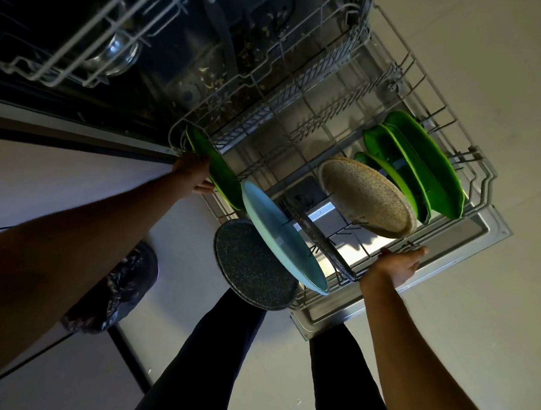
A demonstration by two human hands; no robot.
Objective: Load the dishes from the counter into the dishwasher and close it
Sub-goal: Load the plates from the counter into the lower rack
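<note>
Head view looks steeply down on the pulled-out lower rack (483,179) of the dishwasher, which lies over the open door (457,246). The right hand (399,263) rests on the outer front edge of the rack, with the fingers nearly straight and spread along the wire rim, and it holds nothing. The left hand (192,174) is at the side edge of the rack, close to the machine's opening, and touches a green plate (219,173) that stands there. Its fingers are hidden behind the plate, so I cannot tell if they grip it or the rim. Along the same side edge stand a light blue plate (285,239) and, at the corner nearest the person, a dark speckled plate (253,266). A thin dark plate (322,239) stands just beside the blue one. A beige speckled plate (369,197) leans near the middle, and several more green plates (431,167) stand upright at the far corner. The upper rack (80,37) carries a glass bowl (118,54). A bin with a dark bag (115,289) stands by the pale cabinet fronts (51,167), and the floor (479,357) is light.
</note>
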